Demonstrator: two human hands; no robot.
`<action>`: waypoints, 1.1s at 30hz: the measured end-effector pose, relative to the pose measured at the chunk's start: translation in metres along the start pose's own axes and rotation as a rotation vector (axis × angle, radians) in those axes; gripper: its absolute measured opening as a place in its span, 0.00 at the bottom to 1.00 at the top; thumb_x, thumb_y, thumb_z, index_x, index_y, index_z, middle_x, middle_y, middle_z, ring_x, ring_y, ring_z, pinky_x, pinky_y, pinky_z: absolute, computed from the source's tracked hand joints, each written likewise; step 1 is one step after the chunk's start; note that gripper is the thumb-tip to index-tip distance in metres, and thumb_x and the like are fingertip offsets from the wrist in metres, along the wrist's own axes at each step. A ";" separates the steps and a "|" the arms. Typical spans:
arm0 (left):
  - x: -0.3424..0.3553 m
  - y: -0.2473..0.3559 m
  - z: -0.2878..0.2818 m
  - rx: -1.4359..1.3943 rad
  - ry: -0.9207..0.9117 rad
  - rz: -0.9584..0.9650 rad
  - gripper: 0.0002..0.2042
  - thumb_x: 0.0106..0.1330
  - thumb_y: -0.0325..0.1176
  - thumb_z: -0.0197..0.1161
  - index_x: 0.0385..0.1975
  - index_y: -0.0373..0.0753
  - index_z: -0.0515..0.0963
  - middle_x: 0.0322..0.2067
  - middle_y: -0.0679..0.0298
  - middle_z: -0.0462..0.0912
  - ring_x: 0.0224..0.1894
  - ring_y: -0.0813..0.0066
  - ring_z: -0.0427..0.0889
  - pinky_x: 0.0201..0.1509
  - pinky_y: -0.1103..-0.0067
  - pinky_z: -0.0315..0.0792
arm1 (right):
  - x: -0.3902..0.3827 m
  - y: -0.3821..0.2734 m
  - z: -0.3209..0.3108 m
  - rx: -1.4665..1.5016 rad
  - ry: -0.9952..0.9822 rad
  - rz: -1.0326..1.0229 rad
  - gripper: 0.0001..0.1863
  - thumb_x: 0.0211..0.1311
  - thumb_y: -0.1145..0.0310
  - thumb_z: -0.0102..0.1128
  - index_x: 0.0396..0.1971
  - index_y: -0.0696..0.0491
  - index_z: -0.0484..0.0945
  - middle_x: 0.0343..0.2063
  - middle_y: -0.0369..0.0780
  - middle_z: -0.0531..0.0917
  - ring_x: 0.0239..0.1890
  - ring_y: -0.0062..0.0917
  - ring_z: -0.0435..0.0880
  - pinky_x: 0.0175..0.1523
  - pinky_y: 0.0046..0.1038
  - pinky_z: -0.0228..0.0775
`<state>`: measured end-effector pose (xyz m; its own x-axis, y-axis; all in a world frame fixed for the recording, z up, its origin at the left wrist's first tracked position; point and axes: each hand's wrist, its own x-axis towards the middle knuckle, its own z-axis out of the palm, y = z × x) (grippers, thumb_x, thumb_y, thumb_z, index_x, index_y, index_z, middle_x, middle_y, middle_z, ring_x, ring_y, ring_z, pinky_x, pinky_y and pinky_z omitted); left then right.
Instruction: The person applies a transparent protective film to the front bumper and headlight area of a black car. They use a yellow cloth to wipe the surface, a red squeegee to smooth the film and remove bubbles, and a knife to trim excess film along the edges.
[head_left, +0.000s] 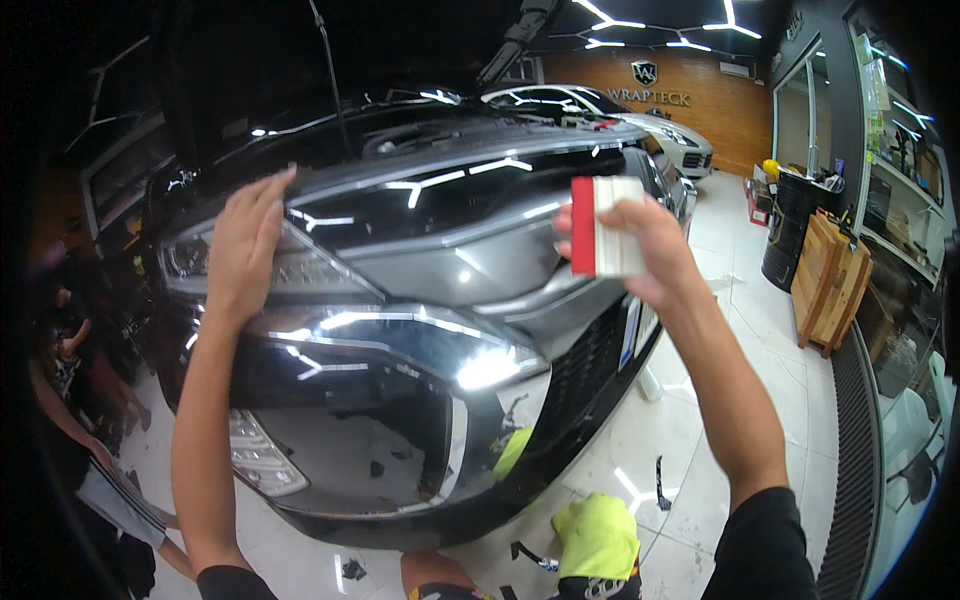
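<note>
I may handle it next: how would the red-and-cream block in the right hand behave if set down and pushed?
The red-and-cream block is probably stiff: its edges look straight. It seems fairly light, since the right hand alone holds it up. With flat faces and squared corners, it would likely slide rather than roll.

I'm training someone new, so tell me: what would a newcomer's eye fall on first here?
Probably the glossy black car, whose front end fills the middle of the view with bright light reflections. Next comes the red-and-cream block gripped in the raised right hand, right of centre. A neon-yellow cloth also stands out at the lower edge, right of centre.
</note>
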<state>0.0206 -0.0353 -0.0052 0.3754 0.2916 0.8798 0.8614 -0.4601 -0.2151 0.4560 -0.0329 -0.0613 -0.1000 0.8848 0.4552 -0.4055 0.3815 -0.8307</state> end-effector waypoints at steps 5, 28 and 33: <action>0.004 0.007 0.005 0.065 -0.039 -0.091 0.23 0.80 0.41 0.44 0.67 0.39 0.76 0.64 0.51 0.76 0.69 0.51 0.70 0.75 0.62 0.58 | 0.005 -0.010 -0.009 0.137 0.001 0.124 0.30 0.71 0.32 0.55 0.39 0.49 0.71 0.30 0.34 0.78 0.28 0.19 0.76 0.30 0.22 0.62; 0.001 0.005 -0.022 -0.046 -0.156 -0.279 0.24 0.75 0.39 0.47 0.64 0.33 0.76 0.70 0.42 0.71 0.73 0.46 0.68 0.77 0.54 0.57 | -0.010 -0.051 0.119 -0.124 0.226 0.474 0.12 0.72 0.76 0.64 0.51 0.56 0.73 0.39 0.36 0.84 0.38 0.15 0.84 0.42 0.20 0.77; 0.043 0.149 -0.054 -1.123 -0.583 -0.994 0.20 0.73 0.38 0.62 0.59 0.32 0.75 0.51 0.51 0.84 0.46 0.65 0.86 0.47 0.71 0.82 | -0.013 -0.064 0.179 -0.106 0.148 0.416 0.12 0.75 0.73 0.61 0.53 0.56 0.72 0.38 0.36 0.80 0.38 0.16 0.83 0.44 0.22 0.76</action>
<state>0.1461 -0.1370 0.0234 0.1466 0.9786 0.1446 0.2555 -0.1787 0.9502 0.3209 -0.1164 0.0433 -0.1010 0.9944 0.0312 -0.2620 0.0036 -0.9650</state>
